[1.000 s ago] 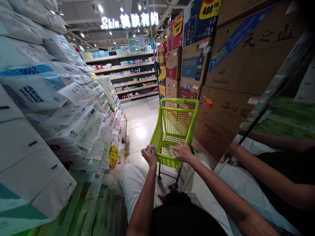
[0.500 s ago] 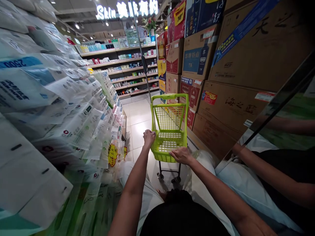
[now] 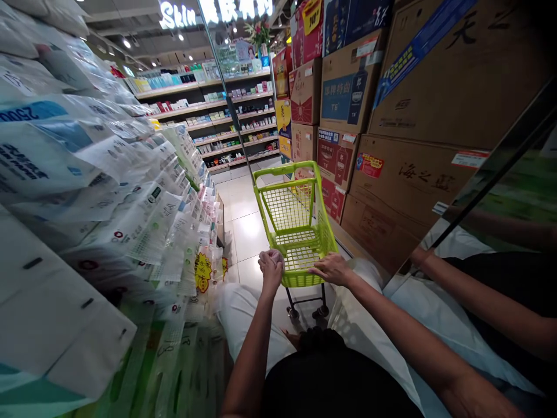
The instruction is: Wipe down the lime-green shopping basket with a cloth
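A lime-green plastic shopping cart point(image 3: 285, 203) with a mesh basket stands on dark legs and casters in front of me, turned slightly to the left. Nothing lies on the visible part of its basket floor. My left hand point(image 3: 270, 270) is closed at the basket's near left corner, its fingers curled over the edge. On the near right, my right hand point(image 3: 334, 269) grips the rim, thumb side toward the middle. The underside of each grip is hidden from me.
Wrapped tissue packs point(image 3: 130, 226) are heaped close on the left. Stacked cardboard cartons point(image 3: 400, 168) and a mirror-like panel point(image 3: 491, 191) line the right. A pale tiled floor point(image 3: 243, 226) leads to shelves of small boxes point(image 3: 243, 128) behind a dark slanting pole point(image 3: 232, 110).
The cart has swung its far end to the left, while its near edge has come a little right. Both hands have shifted slightly right and keep their hold.
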A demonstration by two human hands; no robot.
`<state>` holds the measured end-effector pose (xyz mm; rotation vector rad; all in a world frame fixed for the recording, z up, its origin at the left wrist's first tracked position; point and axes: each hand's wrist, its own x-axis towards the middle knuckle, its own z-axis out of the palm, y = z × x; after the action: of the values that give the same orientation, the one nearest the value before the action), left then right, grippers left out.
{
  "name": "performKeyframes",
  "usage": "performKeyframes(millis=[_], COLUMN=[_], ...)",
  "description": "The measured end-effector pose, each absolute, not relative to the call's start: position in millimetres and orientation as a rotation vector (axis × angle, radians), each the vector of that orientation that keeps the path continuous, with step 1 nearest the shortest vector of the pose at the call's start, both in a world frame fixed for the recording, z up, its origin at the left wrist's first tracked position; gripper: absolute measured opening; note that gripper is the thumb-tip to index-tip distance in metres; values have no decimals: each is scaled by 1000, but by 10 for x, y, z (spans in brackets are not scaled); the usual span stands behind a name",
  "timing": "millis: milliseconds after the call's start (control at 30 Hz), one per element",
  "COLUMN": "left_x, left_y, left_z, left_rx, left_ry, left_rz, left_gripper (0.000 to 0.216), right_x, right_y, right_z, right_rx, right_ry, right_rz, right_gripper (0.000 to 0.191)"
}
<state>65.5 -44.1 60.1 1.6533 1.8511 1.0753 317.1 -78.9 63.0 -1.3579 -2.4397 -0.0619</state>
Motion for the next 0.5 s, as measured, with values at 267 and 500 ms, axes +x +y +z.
performKeyframes(millis=[267,500], left_x=[607,644], left_y=[559,777], left_z=[1134,1142], left_rx=[1484,1319], left_ry=[1926,1876], left_rz=[1061,1148], left_gripper=[32,32], right_x=[3104,2988], right_y=[-818,-919], right_z=[640,720], right_rx=[-1313,-1456], right_ry=[-2445,-2476], right_rz=[-92,-71], right_gripper=[59,48])
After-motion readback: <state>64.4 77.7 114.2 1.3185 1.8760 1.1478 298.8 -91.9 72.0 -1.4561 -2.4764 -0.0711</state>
